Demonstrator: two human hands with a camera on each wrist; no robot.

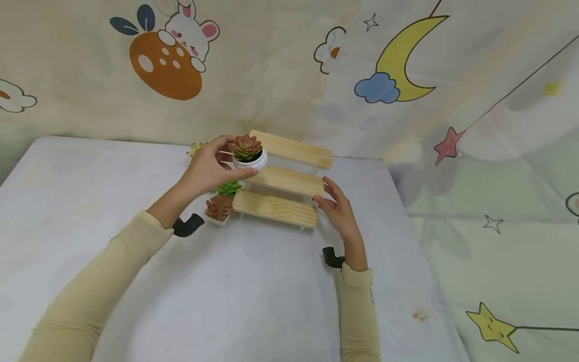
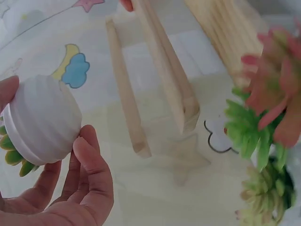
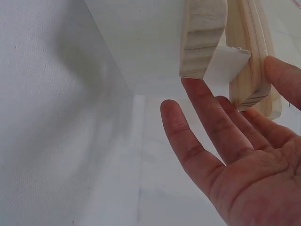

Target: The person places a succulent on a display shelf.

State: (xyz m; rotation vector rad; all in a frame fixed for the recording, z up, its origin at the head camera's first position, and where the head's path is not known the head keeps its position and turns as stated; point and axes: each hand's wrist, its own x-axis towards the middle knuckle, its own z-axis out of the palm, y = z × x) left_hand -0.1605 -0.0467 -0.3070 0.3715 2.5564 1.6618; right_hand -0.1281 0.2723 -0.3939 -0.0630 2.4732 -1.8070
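My left hand [image 1: 210, 168] holds a white pot [image 2: 44, 120] with a reddish-green succulent [image 1: 246, 148] by its sides, raised over the left end of a three-step wooden plant stand [image 1: 289, 182]. In the left wrist view, fingertips and thumb lie against the pot, which appears sideways. At the stand's right end is my right hand [image 1: 336, 208]. Its thumb touches one side of a board [image 3: 254, 61] and fingertips lie at the board's other side; the index finger points free.
Left of the stand are a red succulent [image 1: 219, 207] in a white pot, a green succulent [image 1: 229, 188] and a yellow-green plant [image 1: 195, 149] partly behind the left hand. A white cloth covers the table [image 1: 253, 291]. Behind it hangs a printed curtain [image 1: 271, 60].
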